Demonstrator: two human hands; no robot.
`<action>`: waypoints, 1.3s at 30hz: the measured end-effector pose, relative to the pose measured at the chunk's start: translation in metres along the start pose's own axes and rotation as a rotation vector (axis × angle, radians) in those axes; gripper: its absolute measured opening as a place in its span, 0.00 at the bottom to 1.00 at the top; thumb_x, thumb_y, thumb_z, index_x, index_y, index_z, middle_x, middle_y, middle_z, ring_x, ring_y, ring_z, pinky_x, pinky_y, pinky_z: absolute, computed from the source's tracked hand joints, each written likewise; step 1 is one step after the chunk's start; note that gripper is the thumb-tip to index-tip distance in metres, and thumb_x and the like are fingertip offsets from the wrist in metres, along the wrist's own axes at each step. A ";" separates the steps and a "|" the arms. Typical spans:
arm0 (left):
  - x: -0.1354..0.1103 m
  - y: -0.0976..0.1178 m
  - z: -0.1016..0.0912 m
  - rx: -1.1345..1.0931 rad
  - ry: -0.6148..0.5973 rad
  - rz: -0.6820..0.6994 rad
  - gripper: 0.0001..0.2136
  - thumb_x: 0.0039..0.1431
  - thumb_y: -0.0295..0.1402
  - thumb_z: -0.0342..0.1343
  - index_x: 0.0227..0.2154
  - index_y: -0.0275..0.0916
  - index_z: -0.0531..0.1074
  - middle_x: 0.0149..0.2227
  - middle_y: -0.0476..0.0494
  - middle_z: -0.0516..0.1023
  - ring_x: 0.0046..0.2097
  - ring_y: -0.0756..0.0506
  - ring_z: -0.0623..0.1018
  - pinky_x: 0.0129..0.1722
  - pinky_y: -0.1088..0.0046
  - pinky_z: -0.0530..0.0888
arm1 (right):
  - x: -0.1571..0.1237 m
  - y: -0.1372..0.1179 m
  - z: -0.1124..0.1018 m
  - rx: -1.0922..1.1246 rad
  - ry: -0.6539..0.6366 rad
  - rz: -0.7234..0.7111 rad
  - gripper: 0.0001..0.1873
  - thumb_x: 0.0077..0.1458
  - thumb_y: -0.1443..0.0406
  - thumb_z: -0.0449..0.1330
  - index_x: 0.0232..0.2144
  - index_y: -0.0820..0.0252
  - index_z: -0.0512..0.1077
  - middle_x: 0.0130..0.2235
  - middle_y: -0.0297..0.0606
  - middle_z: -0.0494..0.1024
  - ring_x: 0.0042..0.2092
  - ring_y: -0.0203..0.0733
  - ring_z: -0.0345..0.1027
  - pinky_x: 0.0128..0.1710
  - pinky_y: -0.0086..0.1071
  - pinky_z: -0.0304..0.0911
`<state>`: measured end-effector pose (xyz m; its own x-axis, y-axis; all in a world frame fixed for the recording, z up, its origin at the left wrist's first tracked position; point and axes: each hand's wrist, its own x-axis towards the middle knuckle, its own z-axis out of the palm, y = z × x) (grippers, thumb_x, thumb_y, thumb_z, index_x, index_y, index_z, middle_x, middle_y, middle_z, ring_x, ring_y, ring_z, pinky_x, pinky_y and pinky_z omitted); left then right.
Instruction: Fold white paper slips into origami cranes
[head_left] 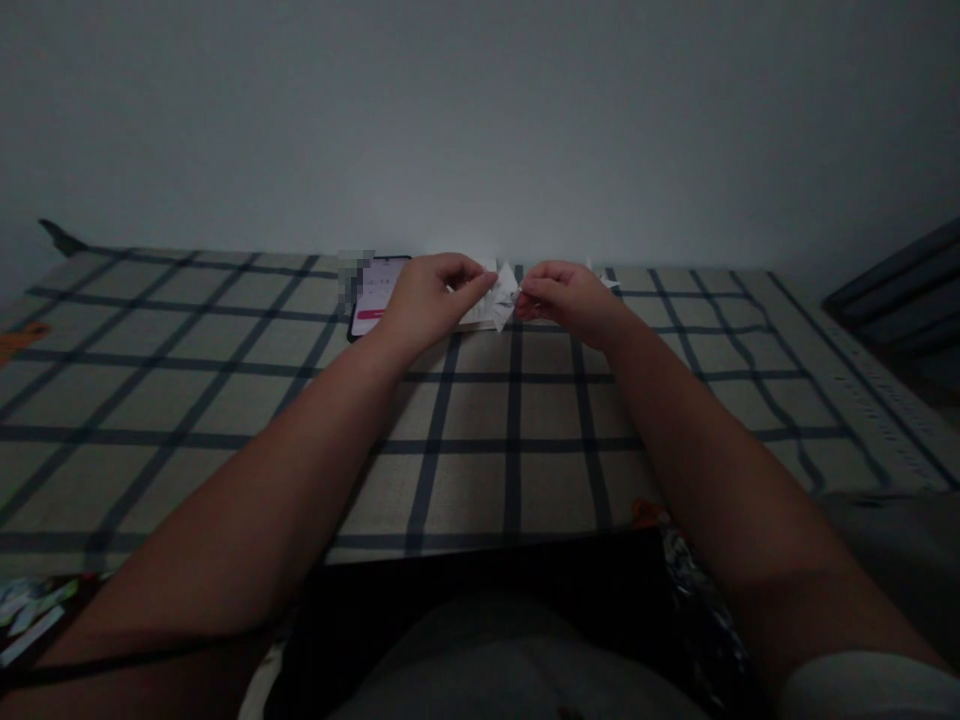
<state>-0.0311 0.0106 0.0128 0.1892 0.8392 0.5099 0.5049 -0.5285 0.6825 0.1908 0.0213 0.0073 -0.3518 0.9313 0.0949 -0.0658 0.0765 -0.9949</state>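
Observation:
A small folded white paper piece (505, 297) with pointed corners is between my two hands, above the far part of the table. My left hand (439, 292) pinches its left side between thumb and fingers. From the right, my right hand (564, 295) has its fingertips pressed together on the paper's other edge. Behind and under my left hand lies a flat white stack (484, 318), perhaps paper, partly covered. Just beyond my right hand, another white pointed paper piece (606, 280) shows only in part.
A phone (373, 300) with a lit screen lies left of my left hand. The checked tablecloth (480, 430) reaches back to a plain wall (480, 120). Something orange (22, 342) lies at the left edge. Dark striped fabric (907, 300) stands at the right.

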 end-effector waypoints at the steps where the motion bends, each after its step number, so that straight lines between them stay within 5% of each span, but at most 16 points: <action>1: -0.001 0.000 0.000 0.005 0.012 0.008 0.12 0.63 0.42 0.63 0.33 0.37 0.82 0.34 0.44 0.85 0.36 0.46 0.79 0.39 0.70 0.72 | 0.000 0.000 0.000 -0.005 0.007 -0.003 0.11 0.58 0.62 0.71 0.30 0.59 0.74 0.29 0.33 0.80 0.32 0.34 0.75 0.37 0.28 0.74; 12: -0.005 -0.004 0.006 0.090 0.125 0.114 0.09 0.63 0.39 0.65 0.36 0.38 0.83 0.34 0.45 0.86 0.34 0.48 0.81 0.39 0.73 0.74 | 0.002 0.006 0.007 -0.111 0.016 -0.063 0.17 0.56 0.56 0.75 0.35 0.58 0.73 0.29 0.31 0.80 0.30 0.32 0.75 0.33 0.26 0.73; 20: -0.007 -0.003 0.016 -0.024 0.135 0.063 0.08 0.64 0.37 0.64 0.39 0.37 0.83 0.37 0.43 0.87 0.37 0.47 0.83 0.39 0.72 0.78 | 0.006 0.013 0.009 -0.182 0.041 -0.155 0.18 0.55 0.56 0.74 0.34 0.57 0.71 0.28 0.29 0.78 0.30 0.32 0.74 0.35 0.27 0.74; 26: -0.005 -0.003 0.013 0.044 0.148 0.098 0.09 0.65 0.38 0.63 0.39 0.39 0.83 0.38 0.43 0.87 0.41 0.46 0.83 0.41 0.72 0.78 | 0.008 0.013 0.006 -0.164 0.126 -0.135 0.23 0.60 0.45 0.70 0.34 0.56 0.69 0.29 0.30 0.78 0.29 0.31 0.73 0.31 0.25 0.72; 30: -0.006 0.001 0.011 0.067 0.128 0.103 0.09 0.65 0.39 0.62 0.38 0.39 0.83 0.39 0.44 0.86 0.41 0.45 0.83 0.41 0.72 0.78 | 0.005 0.008 0.008 -0.141 0.153 -0.073 0.21 0.57 0.50 0.74 0.39 0.55 0.71 0.29 0.29 0.77 0.31 0.33 0.74 0.30 0.25 0.71; 35: -0.005 0.004 0.011 -0.044 0.106 -0.039 0.11 0.62 0.41 0.65 0.42 0.39 0.82 0.42 0.41 0.86 0.43 0.45 0.82 0.41 0.72 0.78 | 0.002 0.004 0.015 -0.082 0.148 -0.004 0.12 0.58 0.60 0.74 0.32 0.59 0.76 0.30 0.34 0.80 0.32 0.34 0.74 0.34 0.27 0.74; 39: -0.001 -0.002 0.011 -0.221 0.004 -0.275 0.16 0.56 0.46 0.71 0.36 0.38 0.81 0.33 0.42 0.83 0.32 0.47 0.79 0.32 0.72 0.75 | 0.004 0.004 0.015 -0.011 0.258 0.001 0.12 0.59 0.63 0.72 0.29 0.59 0.74 0.27 0.33 0.77 0.31 0.33 0.72 0.33 0.26 0.73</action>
<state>-0.0226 0.0122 0.0048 0.0677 0.9536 0.2934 0.3417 -0.2985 0.8912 0.1751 0.0203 0.0046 -0.1021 0.9912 0.0838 -0.0547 0.0785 -0.9954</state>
